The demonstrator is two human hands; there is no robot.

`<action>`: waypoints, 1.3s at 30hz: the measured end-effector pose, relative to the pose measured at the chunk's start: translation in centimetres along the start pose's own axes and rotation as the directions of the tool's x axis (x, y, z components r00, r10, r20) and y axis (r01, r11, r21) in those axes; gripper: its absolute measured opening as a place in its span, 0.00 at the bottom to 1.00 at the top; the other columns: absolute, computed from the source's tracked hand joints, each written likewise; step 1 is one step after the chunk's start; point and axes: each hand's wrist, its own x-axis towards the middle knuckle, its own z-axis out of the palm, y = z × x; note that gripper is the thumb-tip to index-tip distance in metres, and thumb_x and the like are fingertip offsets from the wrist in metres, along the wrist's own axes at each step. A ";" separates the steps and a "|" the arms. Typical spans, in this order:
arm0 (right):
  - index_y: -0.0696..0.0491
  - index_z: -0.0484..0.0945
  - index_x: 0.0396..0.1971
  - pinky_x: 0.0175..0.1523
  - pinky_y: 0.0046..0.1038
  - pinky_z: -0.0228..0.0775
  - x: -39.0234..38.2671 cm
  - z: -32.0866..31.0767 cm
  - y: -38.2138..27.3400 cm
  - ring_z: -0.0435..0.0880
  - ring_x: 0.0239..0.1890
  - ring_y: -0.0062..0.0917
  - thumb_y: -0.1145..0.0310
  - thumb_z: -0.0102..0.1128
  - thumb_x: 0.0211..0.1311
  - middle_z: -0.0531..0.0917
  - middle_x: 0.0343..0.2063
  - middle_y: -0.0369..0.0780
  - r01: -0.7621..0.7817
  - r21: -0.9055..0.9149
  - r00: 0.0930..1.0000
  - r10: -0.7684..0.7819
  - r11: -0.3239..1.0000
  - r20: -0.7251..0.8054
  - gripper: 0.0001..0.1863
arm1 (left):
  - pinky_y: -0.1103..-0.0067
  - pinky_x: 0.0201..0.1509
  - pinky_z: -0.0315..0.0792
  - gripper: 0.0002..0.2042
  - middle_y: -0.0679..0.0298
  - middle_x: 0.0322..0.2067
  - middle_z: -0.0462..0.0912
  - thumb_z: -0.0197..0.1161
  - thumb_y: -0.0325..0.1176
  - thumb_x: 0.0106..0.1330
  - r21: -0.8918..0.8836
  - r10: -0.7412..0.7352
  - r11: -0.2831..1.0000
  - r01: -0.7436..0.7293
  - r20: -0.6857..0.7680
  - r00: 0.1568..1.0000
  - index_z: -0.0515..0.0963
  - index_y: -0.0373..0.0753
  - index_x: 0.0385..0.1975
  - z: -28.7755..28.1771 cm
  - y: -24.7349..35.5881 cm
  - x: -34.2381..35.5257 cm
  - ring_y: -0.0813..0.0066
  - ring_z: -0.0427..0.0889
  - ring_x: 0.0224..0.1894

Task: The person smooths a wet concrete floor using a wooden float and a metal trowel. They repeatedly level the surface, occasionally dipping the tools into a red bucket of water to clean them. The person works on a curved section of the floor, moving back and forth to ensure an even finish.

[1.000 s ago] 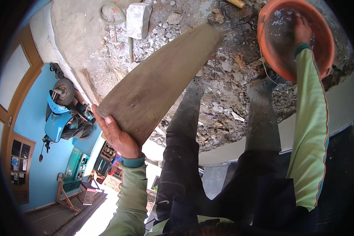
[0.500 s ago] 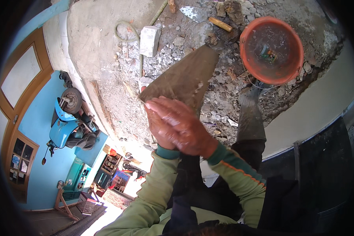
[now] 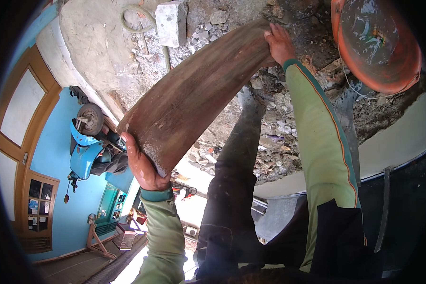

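A wide brown wooden board (image 3: 198, 85) slants across the middle of the view, from near left to far right, held up above the rubble. My left hand (image 3: 145, 165) is closed on its near end, with the thumb over the face of the board and a wet grey smear beside it. At the far end my right hand (image 3: 280, 45) grips the board's edge, fingers lying over the corner. The undersides of both grips are hidden by the board.
An orange bucket (image 3: 404, 71) with a wire handle and grey residue inside stands at the far right. A pale block (image 3: 171, 23) and a greenish hose (image 3: 123, 19) lie beyond the board. Broken rubble (image 3: 279, 156) surrounds my legs. A blue scooter (image 3: 85, 156) is at left.
My hands were together, one over the other at the board's near corner; now they are apart, one at each end. The board has been raised closer and shows more of its face.
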 end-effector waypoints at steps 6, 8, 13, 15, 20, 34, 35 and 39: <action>0.52 0.82 0.51 0.67 0.44 0.67 -7.8 -6.8 -12.0 0.72 0.65 0.43 0.54 0.55 0.71 0.79 0.57 0.48 0.410 -0.131 0.912 -0.406 0.903 0.057 0.20 | 0.60 0.59 0.80 0.31 0.53 0.64 0.72 0.52 0.31 0.75 0.058 0.218 0.976 -0.212 -0.116 0.969 0.52 0.49 0.77 1.0 0.2 -2.3 0.54 0.80 0.59; 0.54 0.84 0.43 0.62 0.43 0.71 -7.4 -14.0 -15.9 0.78 0.57 0.44 0.58 0.57 0.69 0.83 0.47 0.47 0.134 0.303 0.985 -0.159 0.944 0.060 0.16 | 0.58 0.62 0.78 0.31 0.53 0.63 0.71 0.51 0.31 0.73 0.038 0.257 0.967 -0.254 -0.155 0.954 0.53 0.45 0.76 -0.6 0.0 -1.8 0.56 0.78 0.61; 0.59 0.84 0.38 0.55 0.48 0.73 2.4 -28.9 -3.4 0.82 0.48 0.49 0.60 0.54 0.66 0.84 0.40 0.52 -0.066 -0.200 0.993 0.044 0.978 -0.113 0.17 | 0.52 0.64 0.75 0.30 0.53 0.64 0.72 0.52 0.36 0.74 -0.171 0.308 0.932 -0.321 -0.096 0.946 0.57 0.38 0.75 3.6 1.9 -3.9 0.53 0.77 0.61; 0.62 0.84 0.40 0.56 0.53 0.72 4.9 -32.1 9.6 0.82 0.49 0.57 0.54 0.52 0.65 0.85 0.42 0.59 -0.059 -0.508 0.960 0.189 0.859 0.207 0.23 | 0.49 0.64 0.73 0.31 0.53 0.65 0.71 0.53 0.37 0.74 -0.304 0.204 0.915 -0.265 -0.220 0.954 0.56 0.38 0.75 8.0 3.6 -2.3 0.52 0.77 0.61; 0.51 0.79 0.40 0.33 0.27 0.77 3.3 -29.8 0.2 0.81 0.29 0.25 0.63 0.52 0.71 0.83 0.33 0.38 -0.755 0.651 0.571 0.407 -0.081 0.713 0.10 | 0.62 0.72 0.64 0.32 0.59 0.73 0.58 0.57 0.32 0.75 -0.169 0.343 0.929 -0.328 0.069 0.937 0.52 0.41 0.77 8.2 5.3 -3.0 0.63 0.66 0.69; 0.48 0.80 0.36 0.54 0.42 0.63 -3.5 -24.4 -37.1 0.80 0.42 0.35 0.58 0.54 0.71 0.82 0.37 0.38 0.347 0.630 0.915 -0.104 0.695 -0.389 0.11 | 0.67 0.42 0.77 0.23 0.53 0.34 0.85 0.58 0.54 0.74 0.568 0.502 -0.049 -0.822 0.725 0.472 0.83 0.36 0.44 11.0 8.3 -3.7 0.55 0.86 0.35; 0.48 0.80 0.35 0.54 0.42 0.63 -3.0 -23.2 -35.9 0.79 0.42 0.35 0.56 0.53 0.72 0.81 0.36 0.38 0.391 0.595 0.900 -0.159 0.702 -0.405 0.12 | 0.69 0.40 0.76 0.20 0.53 0.34 0.84 0.63 0.49 0.72 0.603 0.391 -0.045 -0.796 0.744 0.542 0.83 0.35 0.41 10.7 9.4 -3.3 0.56 0.84 0.35; 0.47 0.82 0.42 0.65 0.41 0.60 -0.8 -16.5 -29.0 0.77 0.57 0.38 0.43 0.38 0.78 0.82 0.47 0.41 0.324 0.419 0.927 -0.195 0.848 -0.321 0.27 | 0.72 0.38 0.75 0.16 0.54 0.32 0.84 0.66 0.43 0.72 0.531 0.370 0.080 -0.844 0.770 0.520 0.83 0.32 0.39 8.7 9.5 -0.2 0.63 0.81 0.31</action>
